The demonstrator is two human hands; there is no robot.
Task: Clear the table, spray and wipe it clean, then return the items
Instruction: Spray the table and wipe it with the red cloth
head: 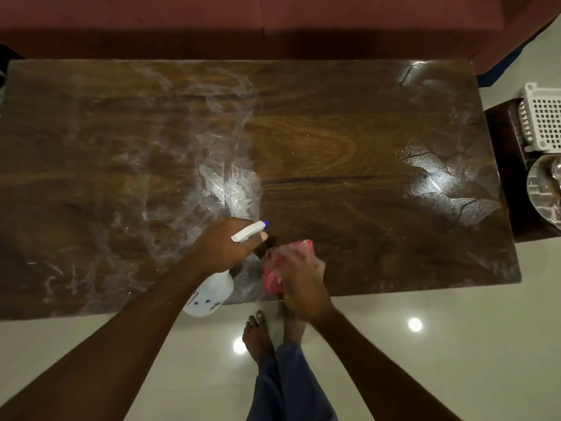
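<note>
A dark wooden table (303, 132) fills the view, streaked with wet, soapy smears on its left half and right end. My left hand (224, 247) grips a white spray bottle (212, 293) by its trigger head, the blue-tipped nozzle pointing right over the table's near edge. Just to its right, my right hand (303, 281) presses a pink cloth (273, 278) flat on the tabletop near the front edge; the hand is blurred and covers most of the cloth.
A red sofa (273, 22) runs along the table's far side. At the right, a low dark stand holds a white perforated basket (543, 117) and a round glass dish (546, 189). My bare feet (258, 335) stand on glossy pale floor tiles.
</note>
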